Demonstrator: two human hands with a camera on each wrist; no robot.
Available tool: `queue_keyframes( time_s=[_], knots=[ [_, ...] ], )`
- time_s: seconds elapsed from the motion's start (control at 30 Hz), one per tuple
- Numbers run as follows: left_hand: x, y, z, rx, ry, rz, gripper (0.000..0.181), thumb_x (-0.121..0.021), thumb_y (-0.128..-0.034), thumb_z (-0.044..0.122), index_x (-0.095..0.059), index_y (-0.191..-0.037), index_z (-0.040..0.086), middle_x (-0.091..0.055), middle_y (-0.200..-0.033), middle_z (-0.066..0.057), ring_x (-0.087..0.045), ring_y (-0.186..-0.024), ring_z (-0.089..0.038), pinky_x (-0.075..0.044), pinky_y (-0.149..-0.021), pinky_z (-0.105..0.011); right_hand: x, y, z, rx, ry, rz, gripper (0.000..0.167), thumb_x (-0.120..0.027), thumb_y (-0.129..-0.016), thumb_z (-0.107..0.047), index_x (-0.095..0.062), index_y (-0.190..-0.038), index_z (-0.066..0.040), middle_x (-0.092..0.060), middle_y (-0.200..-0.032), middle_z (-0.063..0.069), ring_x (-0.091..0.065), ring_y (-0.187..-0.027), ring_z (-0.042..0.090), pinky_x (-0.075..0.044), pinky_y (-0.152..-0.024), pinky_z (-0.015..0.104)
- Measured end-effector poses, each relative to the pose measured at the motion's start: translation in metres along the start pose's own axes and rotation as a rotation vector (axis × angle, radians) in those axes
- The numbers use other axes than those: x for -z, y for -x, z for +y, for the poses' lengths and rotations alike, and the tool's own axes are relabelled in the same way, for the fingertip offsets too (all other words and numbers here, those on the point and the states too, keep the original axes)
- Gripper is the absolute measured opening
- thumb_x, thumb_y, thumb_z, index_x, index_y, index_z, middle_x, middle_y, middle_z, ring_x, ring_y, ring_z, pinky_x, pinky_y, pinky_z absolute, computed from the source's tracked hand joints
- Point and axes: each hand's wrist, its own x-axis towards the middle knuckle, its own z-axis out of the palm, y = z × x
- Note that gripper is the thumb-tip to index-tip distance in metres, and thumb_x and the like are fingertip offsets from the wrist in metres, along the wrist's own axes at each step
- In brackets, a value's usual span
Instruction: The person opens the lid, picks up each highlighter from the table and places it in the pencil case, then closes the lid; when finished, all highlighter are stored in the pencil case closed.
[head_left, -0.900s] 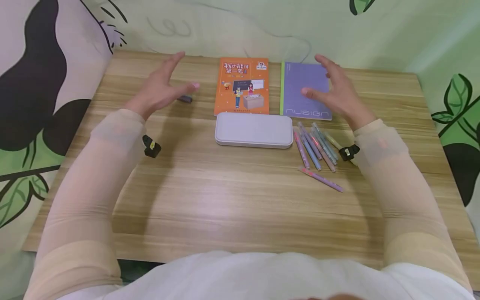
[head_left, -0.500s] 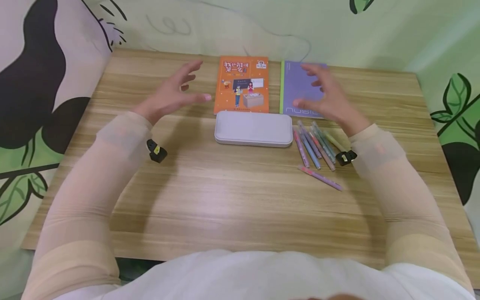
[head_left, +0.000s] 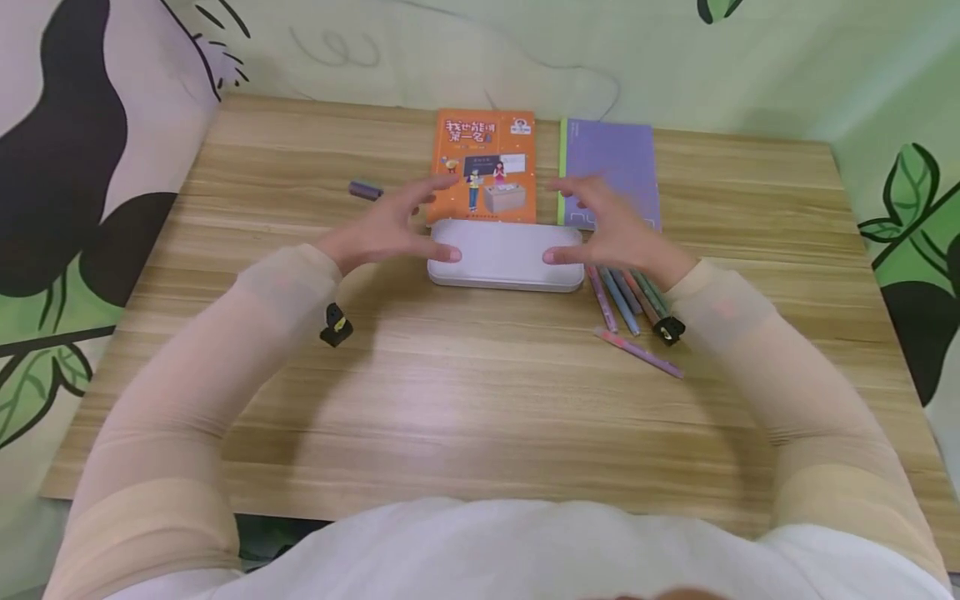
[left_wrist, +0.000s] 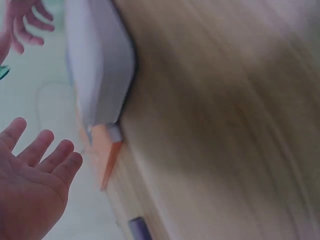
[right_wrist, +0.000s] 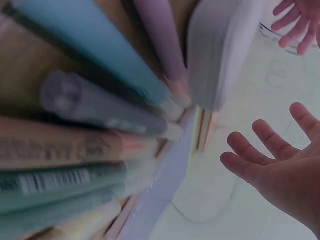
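A white pencil case (head_left: 502, 254) lies closed on the wooden table, in front of two books. Over its left end hovers my left hand (head_left: 393, 229), fingers spread and holding nothing. My right hand (head_left: 618, 229) is held above its right end in the same way, thumb and fingers apart. The left wrist view shows the left palm (left_wrist: 32, 190) raised beside the case (left_wrist: 102, 60), apart from it. In the right wrist view the right hand's fingers (right_wrist: 250, 150) are also clear of the case (right_wrist: 215, 55).
Behind the case lie an orange book (head_left: 483, 187) and a purple notebook (head_left: 615, 154). Several coloured pens (head_left: 618, 302) are bunched to its right, with one purple pen (head_left: 641, 354) apart in front. A short dark object (head_left: 365, 191) lies behind my left hand. A painted wall backs the table.
Both hands have moved inward and toward me, from beside the books to above the ends of the pencil case. The case, books and pens have stayed in place.
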Motion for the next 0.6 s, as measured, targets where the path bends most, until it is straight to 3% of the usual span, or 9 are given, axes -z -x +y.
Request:
queue_keyframes(
  time_s=[0.13,0.27,0.43,0.6],
  knots=[
    [-0.013,-0.004,-0.006,-0.037,-0.107,-0.028,0.109,-0.083,-0.0652,0.055,-0.023,-0.153,0.034,-0.021,-0.161,0.004,-0.025,-0.146,-0.026,-0.023,-0.119,-0.05,-0.01,-0.002,0.0,0.025,0.061,-0.048,0.096,-0.083,-0.07,-0.048,-0.036,-0.148,-0.02,-0.038,-0.148,0.012,-0.037,-0.135,0.033,-0.032,-0.111,0.055],
    [-0.024,-0.006,-0.013,-0.102,-0.174,-0.04,0.105,-0.087,-0.0661,0.044,-0.03,-0.152,0.023,-0.03,-0.157,-0.005,-0.028,-0.144,-0.028,-0.025,-0.119,-0.048,-0.02,-0.004,-0.001,0.017,0.099,-0.094,0.094,-0.086,-0.067,-0.045,-0.041,-0.145,-0.018,-0.04,-0.146,0.014,-0.037,-0.135,0.034,-0.03,-0.112,0.055],
    [-0.029,-0.008,-0.02,-0.128,-0.2,-0.046,0.105,-0.089,-0.0642,0.037,-0.032,-0.151,0.021,-0.035,-0.154,-0.008,-0.032,-0.141,-0.028,-0.026,-0.118,-0.048,-0.028,-0.003,-0.001,0.018,0.137,-0.128,0.093,-0.088,-0.064,-0.04,-0.043,-0.143,-0.02,-0.039,-0.146,0.015,-0.037,-0.133,0.035,-0.032,-0.111,0.055],
    [-0.033,-0.007,-0.023,-0.134,-0.303,-0.054,0.107,-0.088,-0.0647,0.036,-0.03,-0.152,0.02,-0.034,-0.154,-0.011,-0.034,-0.139,-0.03,-0.027,-0.118,-0.047,-0.035,-0.002,-0.002,0.045,0.181,-0.166,0.095,-0.088,-0.064,-0.041,-0.041,-0.143,-0.021,-0.037,-0.148,0.013,-0.037,-0.134,0.034,-0.033,-0.112,0.053]
  ],
)
